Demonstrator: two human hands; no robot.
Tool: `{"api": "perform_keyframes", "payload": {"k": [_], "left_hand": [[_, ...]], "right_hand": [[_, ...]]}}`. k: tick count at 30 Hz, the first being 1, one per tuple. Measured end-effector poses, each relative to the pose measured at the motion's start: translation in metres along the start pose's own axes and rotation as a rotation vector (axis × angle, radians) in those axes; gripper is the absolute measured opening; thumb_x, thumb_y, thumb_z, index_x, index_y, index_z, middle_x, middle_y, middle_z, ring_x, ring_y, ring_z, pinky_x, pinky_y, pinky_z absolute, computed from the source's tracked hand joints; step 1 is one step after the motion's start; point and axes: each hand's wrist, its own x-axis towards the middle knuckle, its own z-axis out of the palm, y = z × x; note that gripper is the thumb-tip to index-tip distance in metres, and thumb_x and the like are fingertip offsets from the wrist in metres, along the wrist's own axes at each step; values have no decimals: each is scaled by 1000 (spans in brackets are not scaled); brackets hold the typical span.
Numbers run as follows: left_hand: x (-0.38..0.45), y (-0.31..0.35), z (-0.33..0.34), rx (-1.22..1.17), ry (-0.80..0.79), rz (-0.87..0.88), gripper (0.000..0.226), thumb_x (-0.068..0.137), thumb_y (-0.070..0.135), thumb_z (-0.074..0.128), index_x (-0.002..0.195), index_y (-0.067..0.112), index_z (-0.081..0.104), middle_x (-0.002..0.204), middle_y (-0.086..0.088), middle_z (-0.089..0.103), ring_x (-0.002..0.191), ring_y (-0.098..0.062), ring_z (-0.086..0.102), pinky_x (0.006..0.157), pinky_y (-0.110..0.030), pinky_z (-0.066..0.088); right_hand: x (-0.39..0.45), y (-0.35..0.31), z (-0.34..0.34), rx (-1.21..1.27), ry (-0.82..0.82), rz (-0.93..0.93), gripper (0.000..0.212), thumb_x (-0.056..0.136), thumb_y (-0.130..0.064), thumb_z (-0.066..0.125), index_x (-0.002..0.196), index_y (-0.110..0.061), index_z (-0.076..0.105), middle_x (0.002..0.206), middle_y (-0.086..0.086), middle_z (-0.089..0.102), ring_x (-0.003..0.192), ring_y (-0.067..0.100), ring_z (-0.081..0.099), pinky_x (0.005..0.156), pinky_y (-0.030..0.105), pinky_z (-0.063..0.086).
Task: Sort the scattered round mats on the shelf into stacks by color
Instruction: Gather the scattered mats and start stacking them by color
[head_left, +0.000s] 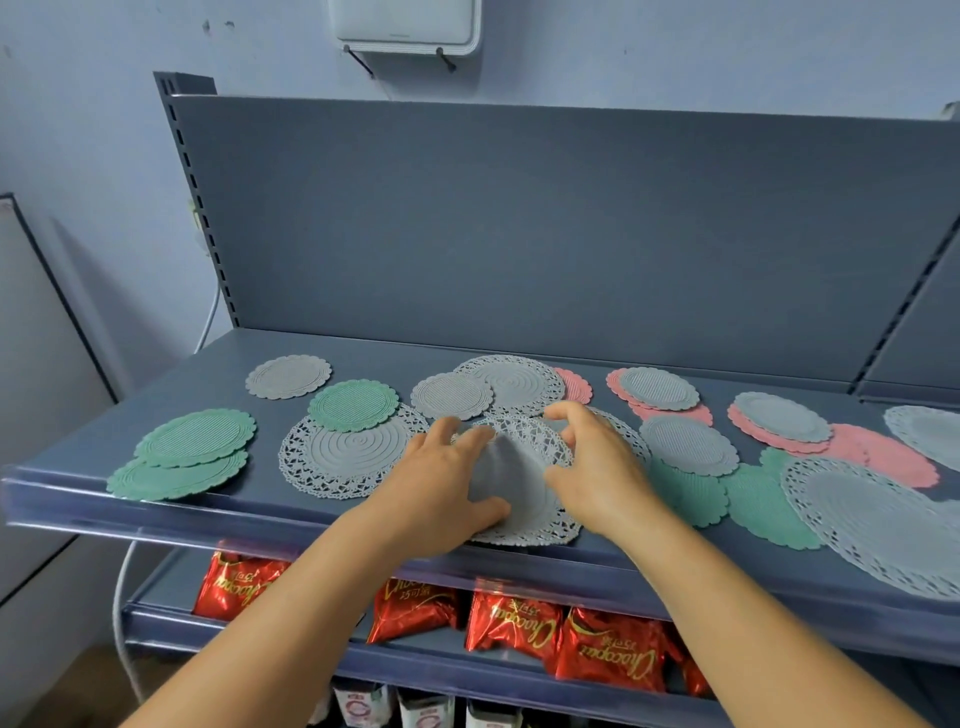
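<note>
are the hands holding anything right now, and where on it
Both hands grip one large grey lace mat at the shelf's front edge: the left hand on its left side, the right hand on its right side, bowing its middle upward.

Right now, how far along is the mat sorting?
Barely begun. Two green mats overlap at the left, the only start of a stack. Both hands, left and right, lift a gray lace mat in the middle. Pink mats, gray and green ones still lie mixed across the shelf.
</note>
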Motion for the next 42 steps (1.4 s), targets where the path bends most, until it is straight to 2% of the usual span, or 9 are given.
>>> {"api": "perform_keyframes", "payload": {"k": [2, 6, 12, 16, 23, 29, 35, 38, 42], "left_hand": [[4, 1, 0, -22, 19, -26, 84, 83, 50, 61, 149, 32, 13, 150, -2, 26, 136, -24, 29, 112, -37, 32], [20, 12, 1, -44, 55, -72, 93, 81, 49, 65, 151, 27, 8, 143, -6, 39, 133, -26, 32, 110, -38, 30], [51, 33, 12, -122, 119, -99, 87, 79, 38, 71, 148, 16, 22, 141, -7, 37, 131, -28, 37, 108, -38, 36], [67, 37, 17, -114, 124, -75, 81, 83, 35, 69, 148, 16, 25, 144, -6, 40, 132, -27, 38, 109, -35, 34], [73, 33, 22, 72, 103, -51, 51, 90, 45, 52, 132, 16, 50, 131, -4, 53, 122, -25, 42, 102, -35, 36], [75, 32, 25, 64, 120, -51, 51, 91, 45, 52, 135, 18, 47, 131, -3, 51, 122, -24, 41, 100, -33, 37], [84, 14, 16, 137, 132, -129, 54, 97, 43, 39, 143, 16, 36, 144, -4, 43, 131, -27, 36, 109, -38, 33], [86, 5, 11, 213, 97, -165, 52, 98, 40, 36, 143, 15, 38, 146, -3, 42, 132, -27, 35, 110, -37, 32], [86, 2, 10, 277, 101, -182, 46, 98, 38, 35, 138, 18, 46, 143, 0, 45, 130, -25, 38, 106, -39, 36]], "right_hand": [[3, 3, -4, 25, 33, 8, 50, 88, -3, 55, 133, -23, 48, 132, -3, 54, 117, 15, 54, 92, 24, 41], [11, 15, -18, 6, 151, 3, 32, 90, -12, 56, 121, -16, 59, 96, -5, 53, 66, 11, 46, 60, 22, 34], [25, 39, -37, -17, 177, 126, 31, 92, -16, 54, 122, -14, 56, 96, -1, 53, 85, 19, 46, 73, 24, 32], [35, 49, -40, -83, 104, 192, 35, 93, -20, 53, 128, -14, 51, 123, 6, 60, 101, 24, 53, 81, 27, 38], [49, 55, -42, -93, -19, 257, 57, 87, -26, 62, 140, -14, 41, 139, 6, 52, 125, 27, 51, 103, 36, 43], [61, 53, -42, -51, 1, 265, 47, 83, -12, 65, 129, -6, 54, 131, 11, 59, 113, 30, 61, 91, 35, 51], [70, 57, -43, -24, 13, 193, 43, 87, -17, 61, 129, -19, 53, 127, 5, 59, 89, 24, 62, 69, 26, 45], [73, 56, -45, 16, 2, 183, 40, 89, -18, 58, 129, -19, 53, 118, 6, 62, 90, 25, 63, 74, 29, 49], [72, 55, -51, 162, -17, 143, 42, 94, -14, 51, 136, -17, 45, 130, 10, 56, 117, 29, 57, 96, 38, 46]]}}
